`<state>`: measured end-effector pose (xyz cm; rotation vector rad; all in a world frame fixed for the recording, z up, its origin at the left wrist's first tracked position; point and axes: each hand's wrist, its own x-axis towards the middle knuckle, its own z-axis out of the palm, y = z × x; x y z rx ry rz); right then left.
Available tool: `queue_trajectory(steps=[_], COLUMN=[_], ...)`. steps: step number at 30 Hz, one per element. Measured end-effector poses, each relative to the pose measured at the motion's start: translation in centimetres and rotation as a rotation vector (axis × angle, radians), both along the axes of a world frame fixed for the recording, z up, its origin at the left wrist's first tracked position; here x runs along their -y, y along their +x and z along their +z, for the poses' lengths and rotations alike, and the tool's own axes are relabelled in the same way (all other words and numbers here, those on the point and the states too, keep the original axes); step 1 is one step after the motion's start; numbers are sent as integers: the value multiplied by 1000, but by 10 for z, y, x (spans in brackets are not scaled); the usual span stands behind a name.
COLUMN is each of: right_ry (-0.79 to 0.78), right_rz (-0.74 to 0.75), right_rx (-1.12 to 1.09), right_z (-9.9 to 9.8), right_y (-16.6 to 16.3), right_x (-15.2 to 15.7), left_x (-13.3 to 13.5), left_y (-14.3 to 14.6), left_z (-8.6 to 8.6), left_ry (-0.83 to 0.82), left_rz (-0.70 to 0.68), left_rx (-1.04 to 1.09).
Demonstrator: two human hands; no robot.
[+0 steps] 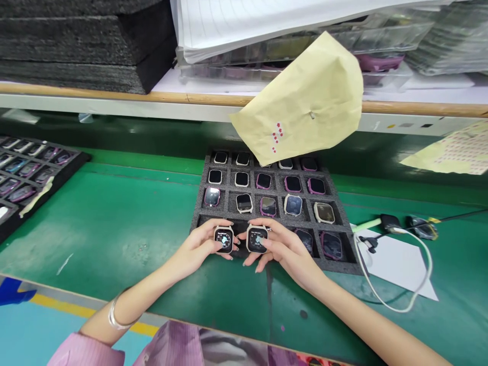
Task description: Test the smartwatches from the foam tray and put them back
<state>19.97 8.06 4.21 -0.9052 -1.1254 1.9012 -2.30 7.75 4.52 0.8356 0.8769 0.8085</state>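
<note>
Pale watches (224, 236) (lit) between fingers (267, 222)

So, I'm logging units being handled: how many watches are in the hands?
2: one watch in the left hand, another watch in the right hand.

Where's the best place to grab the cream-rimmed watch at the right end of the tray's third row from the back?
Probably pinch the watch by opposite edges of its rim, coming from above: it lies screen-up in a pocket of the foam tray, whose walls hinder a sideways approach.
</note>
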Motion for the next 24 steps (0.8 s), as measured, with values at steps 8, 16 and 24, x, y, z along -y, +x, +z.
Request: queue_trajectory(steps=[8,16,24], right_ry=[18,12,24], right_rz=[-14,38,54], right_rx=[-5,-122,-100], right_z=[1,3,1], right_y=[0,-2,-1], right_x=[2,3,3], left_x=[0,2,4], left_y=[0,0,2], left_z=[-2,-6,0], left_ry=[47,259,220], left_rz=[-40,-65,-121], left_rx=[-45,-326,-389])
